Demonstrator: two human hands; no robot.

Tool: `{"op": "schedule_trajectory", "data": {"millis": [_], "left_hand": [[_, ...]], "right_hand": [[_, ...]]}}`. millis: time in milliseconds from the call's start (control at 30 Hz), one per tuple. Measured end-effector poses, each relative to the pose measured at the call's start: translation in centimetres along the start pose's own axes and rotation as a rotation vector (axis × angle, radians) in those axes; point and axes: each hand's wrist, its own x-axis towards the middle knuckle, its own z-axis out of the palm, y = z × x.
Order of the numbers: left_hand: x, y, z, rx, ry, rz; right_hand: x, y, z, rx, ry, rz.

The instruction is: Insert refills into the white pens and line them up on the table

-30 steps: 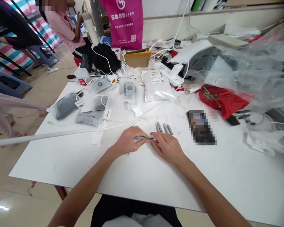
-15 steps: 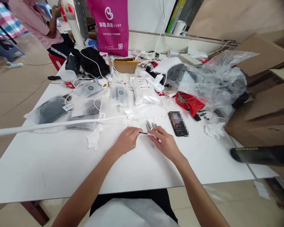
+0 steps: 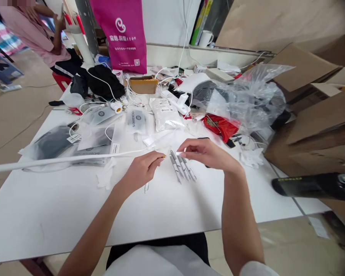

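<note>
My left hand (image 3: 142, 170) is closed in a pinch on a pen refill; only its small yellowish tip (image 3: 163, 156) shows past my fingers. To the right, my right hand (image 3: 208, 153) pinches a small white pen part (image 3: 179, 153), mostly hidden by the fingers. Between and below the hands, several silver-and-white pens (image 3: 182, 168) lie side by side on the white table (image 3: 161, 211). Another clear and silver pen piece (image 3: 146, 187) lies just under my left hand. A dark phone (image 3: 203, 138) is largely covered by my right hand.
Plastic-wrapped packets (image 3: 92, 153) and a white pouch (image 3: 165, 115) lie beyond my hands. A white cable (image 3: 60, 163) crosses at left. On the right are a red bag (image 3: 221, 127), cardboard boxes (image 3: 319, 126) and a black cylinder (image 3: 304, 187). A person (image 3: 43, 38) sits at far left.
My hands have moved apart. The dark thin refill that spanned them is now mostly hidden in my left hand. The right hand has risen over the phone, uncovering the row of pens.
</note>
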Motion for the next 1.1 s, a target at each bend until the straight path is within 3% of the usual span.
{"op": "schedule_trajectory", "data": {"millis": [100,167,333,467,633,867,1100], "left_hand": [[1.6,2.8,-1.4,-0.071,-0.037,-0.019],[3.2,4.4,-1.6,-0.142,0.001,-0.032],[8.4,6.7,-0.4,-0.403,0.199,-0.094],[11.1,7.5,0.4,-0.557,0.264,-0.093],[11.4,8.1,0.8,-0.652,0.180,-0.184],[11.1,7.2,1.2,-0.734,0.325,-0.203],[11.0,7.0,0.2,-0.749,0.352,-0.209]], "right_hand": [[1.2,-1.1,-2.5,0.063,0.049,-0.101],[1.8,-1.5,-3.4,0.121,0.135,-0.172],[2.8,-1.8,-4.1,0.276,0.507,-0.329],[2.7,-2.0,-4.4,0.258,0.671,-0.355],[2.5,-2.4,-4.3,0.225,0.725,-0.389],[3.0,-2.5,-3.6,0.056,0.717,-0.354],[3.2,-3.1,-2.8,-0.012,0.713,-0.368]]}}
